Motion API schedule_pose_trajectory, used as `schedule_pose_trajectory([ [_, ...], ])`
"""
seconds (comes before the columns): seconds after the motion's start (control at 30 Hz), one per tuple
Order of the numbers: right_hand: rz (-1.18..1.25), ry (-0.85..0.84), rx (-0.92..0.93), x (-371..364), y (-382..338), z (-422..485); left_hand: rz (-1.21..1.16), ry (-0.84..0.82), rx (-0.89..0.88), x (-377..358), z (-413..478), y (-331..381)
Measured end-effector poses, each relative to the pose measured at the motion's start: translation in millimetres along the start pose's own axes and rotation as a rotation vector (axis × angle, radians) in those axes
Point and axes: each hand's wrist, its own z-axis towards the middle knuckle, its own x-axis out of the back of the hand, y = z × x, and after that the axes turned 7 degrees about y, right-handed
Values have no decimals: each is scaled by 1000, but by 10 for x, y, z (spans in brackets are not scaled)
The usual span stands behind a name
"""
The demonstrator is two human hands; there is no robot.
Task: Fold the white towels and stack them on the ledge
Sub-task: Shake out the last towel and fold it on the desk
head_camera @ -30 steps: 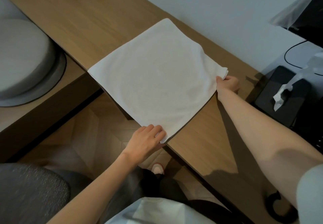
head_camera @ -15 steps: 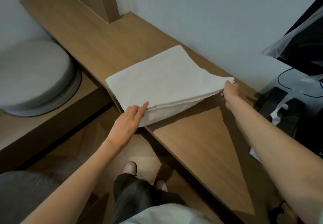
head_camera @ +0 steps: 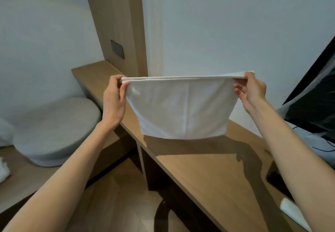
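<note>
The long wooden surface (head_camera: 208,168) runs from 11 o'clock down to 5 o'clock along the wall; I take it to be the ledge where the stack belongs. No folded towel lies on the part in view. A round grey cushion (head_camera: 54,132) sits on a lower bench at 8 o'clock.

The white towel (head_camera: 181,108) hangs in the air at the middle of the view, above the surface. Its lower hem looks clear of the wood and throws a shadow there. Two layers show along the taut top edge, so it is already doubled. A faint upright crease runs down its middle.

The left hand (head_camera: 114,99) pinches the top corner at 10 o'clock of the towel between thumb and fingers. The right hand (head_camera: 252,90) pinches the corner at 2 o'clock with thumb and forefinger, its other fingers loosely curled below.

The step in hand seems to be the middle of folding, with the cloth held up and squared. The next move probably calls for bringing the two corners together along the crease, or lowering the hem flat onto the surface. Either way both pinches must keep the layers aligned.
</note>
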Motion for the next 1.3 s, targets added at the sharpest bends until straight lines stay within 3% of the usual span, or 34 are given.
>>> schedule_pose_trajectory([
  [0.1, 71, 54, 89, -165, -131, -277, -81, 68, -10, 139, 220, 4],
  [0.3, 183, 363, 300, -288, 17, -971, -180, 113, -55, 373, 285, -125],
  [0.4, 237, 447, 330, -236, 196, -1344, -222, 176, -88, 491, 184, -234],
  [0.53, 252, 536, 334, -174, 400, -1713, -261, 136, -110, 608, 85, -390],
  [0.67, 246, 603, 236, -149, 626, -1804, -172, -65, -48, 626, 0, -660],
  [0.8, 284, 574, -29, -152, 930, -1641, 164, -417, 8, 443, 10, -998],
  [0.9, 212, 597, -192, -118, 1206, -1500, 252, -553, -35, 272, -47, -1189],
  [1.17, 89, 641, -305, -191, 1621, -794, 396, -636, -301, -309, 267, -1557],
  [1.3, 57, 611, -342, -321, 1744, -273, 472, -722, -210, -807, 533, -1679],
])
